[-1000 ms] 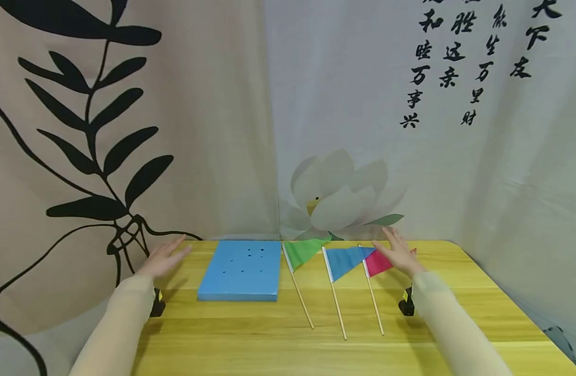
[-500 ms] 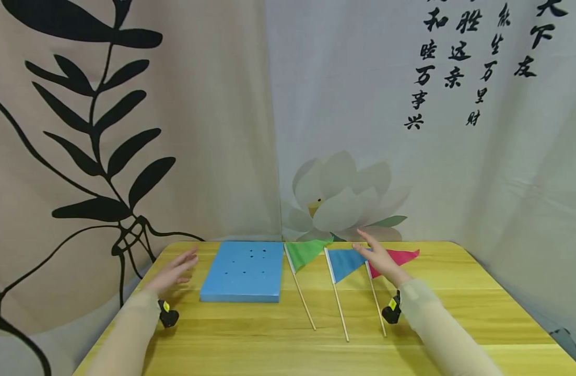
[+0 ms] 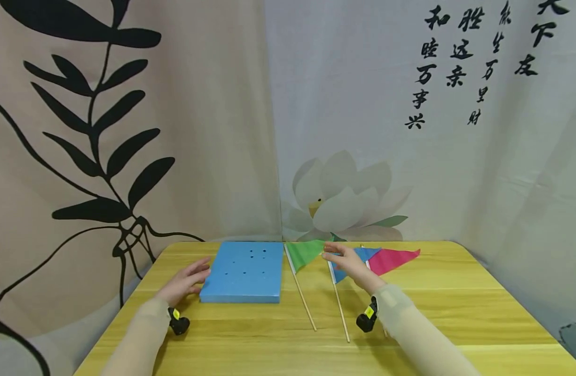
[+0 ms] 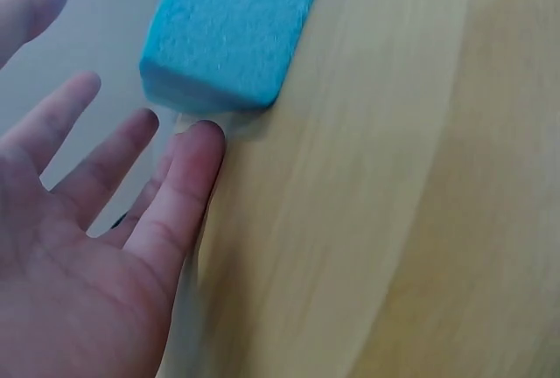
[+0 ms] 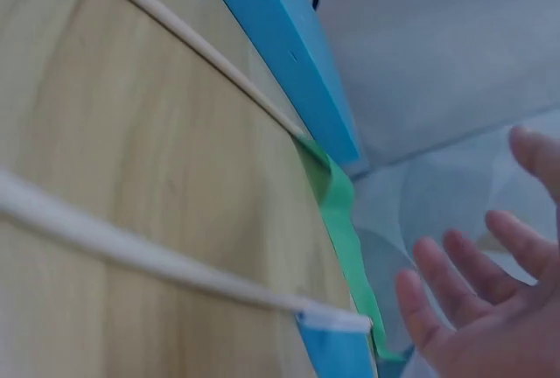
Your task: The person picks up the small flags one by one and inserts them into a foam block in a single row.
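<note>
Blue flag (image 3: 358,256) half hidden under right hand (image 3: 349,261)

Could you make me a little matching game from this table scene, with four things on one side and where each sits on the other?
Things:
1. blue foam block
2. green flag
3. pink flag
4. left hand

Places:
A. farthest right of the three flags
B. at the block's left edge, fingers open
C. left part of the table, holes in its top
D. just right of the block, stick pointing toward the person

Pairs: 1-C, 2-D, 3-A, 4-B
</note>
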A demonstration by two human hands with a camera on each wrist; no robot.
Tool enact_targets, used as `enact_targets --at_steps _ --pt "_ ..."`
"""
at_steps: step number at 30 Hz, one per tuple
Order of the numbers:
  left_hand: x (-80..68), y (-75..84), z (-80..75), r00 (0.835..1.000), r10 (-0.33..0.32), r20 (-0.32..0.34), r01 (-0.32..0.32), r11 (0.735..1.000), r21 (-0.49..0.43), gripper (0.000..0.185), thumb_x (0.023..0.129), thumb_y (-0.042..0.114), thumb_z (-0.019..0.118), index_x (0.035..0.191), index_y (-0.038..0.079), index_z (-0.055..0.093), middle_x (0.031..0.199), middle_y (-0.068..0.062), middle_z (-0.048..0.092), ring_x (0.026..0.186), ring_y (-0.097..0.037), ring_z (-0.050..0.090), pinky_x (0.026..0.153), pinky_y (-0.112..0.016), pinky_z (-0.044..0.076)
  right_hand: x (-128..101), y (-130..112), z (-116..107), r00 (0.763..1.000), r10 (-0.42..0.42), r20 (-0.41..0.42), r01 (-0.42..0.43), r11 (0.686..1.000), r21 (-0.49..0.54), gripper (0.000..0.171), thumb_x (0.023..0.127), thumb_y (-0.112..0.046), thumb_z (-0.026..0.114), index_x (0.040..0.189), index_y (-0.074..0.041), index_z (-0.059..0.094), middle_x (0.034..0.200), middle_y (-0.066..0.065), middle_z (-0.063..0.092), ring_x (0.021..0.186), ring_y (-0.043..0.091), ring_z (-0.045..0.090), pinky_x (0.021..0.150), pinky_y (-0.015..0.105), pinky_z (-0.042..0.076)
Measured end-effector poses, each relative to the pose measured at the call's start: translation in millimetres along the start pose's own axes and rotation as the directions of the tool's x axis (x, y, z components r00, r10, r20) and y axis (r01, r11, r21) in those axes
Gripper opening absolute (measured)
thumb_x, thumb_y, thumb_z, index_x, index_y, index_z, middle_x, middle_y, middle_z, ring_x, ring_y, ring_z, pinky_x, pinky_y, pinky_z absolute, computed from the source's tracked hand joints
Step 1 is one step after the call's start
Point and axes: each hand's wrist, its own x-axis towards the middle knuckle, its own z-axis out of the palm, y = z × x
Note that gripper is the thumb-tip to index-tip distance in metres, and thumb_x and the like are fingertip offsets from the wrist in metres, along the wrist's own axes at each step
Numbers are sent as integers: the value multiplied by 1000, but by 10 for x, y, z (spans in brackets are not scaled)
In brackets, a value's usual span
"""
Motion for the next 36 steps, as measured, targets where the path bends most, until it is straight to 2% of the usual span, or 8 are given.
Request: enact_targets --at_steps 6,11,14,19,22,26,29,36 --pt "2 -46 48 1000 14 -11 -14 1000 -19 67 101 30 53 156 8 20 155 -24 21 137 -45 28 102 -57 38 5 33 203 997 21 80 -25 999 44 49 96 -20 61 139 2 49 126 26 57 104 38 62 86 50 53" --pt "-149 -87 104 999 1 -50 -5 998 -67 66 101 26 55 155 8 23 154 -24 25 137 -43 29 104 -56 35 -64 74 367 988 73 135 -82 995 63 46 94 -17 64 131 8 54 113 24 65 86 33 68 71 41 58" --pt "-239 -99 148 997 8 -80 -15 996 -88 65 100 23 56 155 8 24 152 -24 28 136 -43 31 106 -57 33 -105 113 456 979 90 184 -106 992 76 42 94 -15 64 127 9 57 106 21 67 72 24 65 63 36 57" --pt "-393 -83 236 994 20 -108 -30 995 -91 64 99 21 58 153 7 27 151 -25 30 135 -42 33 107 -57 32 -201 159 548 964 94 250 -112 992 58 34 96 -14 62 121 9 60 93 16 65 65 17 56 59 31 54" --pt "-403 -94 245 993 41 -108 -49 996 -79 61 98 19 59 152 5 31 150 -25 32 134 -42 34 106 -54 35 -195 180 598 971 84 222 -84 996 -7 29 95 -14 64 115 6 65 85 13 65 65 16 58 58 31 55" --pt "-443 -111 247 992 59 -111 -65 996 -53 59 98 17 59 149 1 36 149 -25 35 131 -41 39 101 -48 43 -177 202 696 983 49 175 -31 994 -101 18 90 -13 69 99 2 72 71 7 63 57 14 56 54 31 55" --pt "-452 -114 262 992 54 -118 -59 998 -38 56 98 17 59 147 -1 38 149 -24 35 129 -40 42 99 -45 45 -187 193 740 987 50 153 -29 991 -133 13 87 -13 73 87 0 72 61 5 58 50 13 50 49 28 51" --pt "-416 -109 266 992 36 -118 -42 998 -47 54 99 18 58 147 2 41 151 -21 35 131 -39 42 101 -45 44 -200 109 761 990 79 112 -51 971 -232 29 81 -20 80 65 -3 62 50 0 48 43 13 44 43 26 43"
